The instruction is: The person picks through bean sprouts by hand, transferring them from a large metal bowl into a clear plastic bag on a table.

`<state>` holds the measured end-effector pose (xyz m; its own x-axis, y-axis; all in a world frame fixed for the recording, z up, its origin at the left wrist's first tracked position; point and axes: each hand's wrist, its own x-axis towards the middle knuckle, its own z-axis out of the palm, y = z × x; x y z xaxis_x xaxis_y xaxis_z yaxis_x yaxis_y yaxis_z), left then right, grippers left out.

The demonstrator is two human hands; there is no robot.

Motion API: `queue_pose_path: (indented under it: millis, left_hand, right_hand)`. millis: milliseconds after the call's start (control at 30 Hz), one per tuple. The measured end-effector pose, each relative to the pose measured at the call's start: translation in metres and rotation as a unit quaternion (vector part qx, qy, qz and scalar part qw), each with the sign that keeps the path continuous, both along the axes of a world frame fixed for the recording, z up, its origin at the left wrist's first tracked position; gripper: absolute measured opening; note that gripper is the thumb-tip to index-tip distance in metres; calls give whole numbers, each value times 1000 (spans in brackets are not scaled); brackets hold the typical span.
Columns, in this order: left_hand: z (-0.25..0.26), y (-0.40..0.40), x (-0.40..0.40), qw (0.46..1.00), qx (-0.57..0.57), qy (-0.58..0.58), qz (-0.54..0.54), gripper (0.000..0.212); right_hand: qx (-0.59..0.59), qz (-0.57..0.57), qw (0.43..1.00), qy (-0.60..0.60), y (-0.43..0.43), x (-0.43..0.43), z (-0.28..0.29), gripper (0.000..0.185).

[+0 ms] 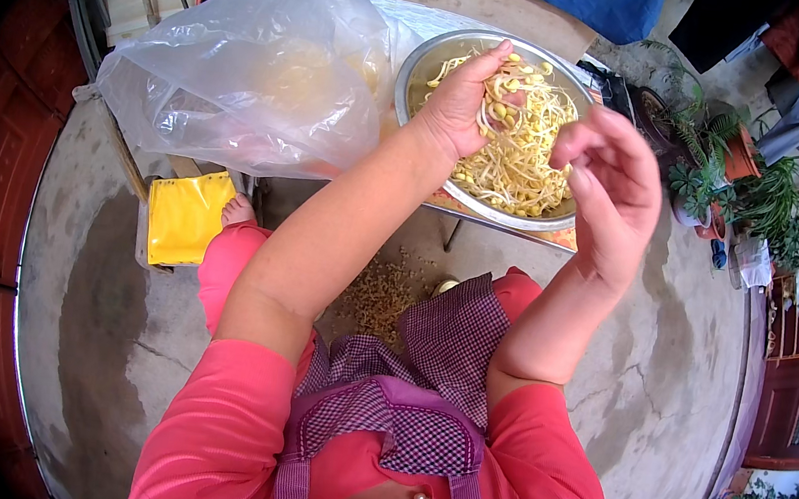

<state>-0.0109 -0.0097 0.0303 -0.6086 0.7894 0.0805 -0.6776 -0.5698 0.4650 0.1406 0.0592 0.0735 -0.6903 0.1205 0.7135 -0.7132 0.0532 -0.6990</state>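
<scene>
A round metal basin holds a heap of soybean sprouts with yellow heads and pale stems. Over the basin's left part, my left hand grips a small bunch of sprouts, its thumb pointing up. My right hand is raised above the basin's right rim, with thumb and fingers curled towards each other; whether a sprout is between the fingertips cannot be told. Beside the basin on the left lies a large clear plastic bag, with something yellowish showing through it.
The basin and bag rest on a low table. A yellow-covered stool stands at the lower left of the bag. Brownish scraps litter the concrete floor between the knees. Potted plants stand at the right.
</scene>
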Motion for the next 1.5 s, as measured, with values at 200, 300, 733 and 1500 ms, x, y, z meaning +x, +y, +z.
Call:
queue_pose_path:
  millis: [200, 300, 733, 1500]
  left_hand:
    - [4, 1, 3, 999, 4, -48, 8, 16]
    - [-8, 5, -7, 997, 46, -47, -35, 16]
    - [-17, 6, -15, 992, 89, -51, -68, 15]
    - [-21, 17, -14, 996, 26, -42, 68, 27]
  right_hand:
    - [59, -221, 969, -97, 2, -27, -11, 30]
    - [68, -282, 954, -81, 13, -35, -19, 26]
    - [35, -317, 944, -85, 22, -42, -27, 19]
    - [176, -307, 926, -134, 2, -51, -31, 18]
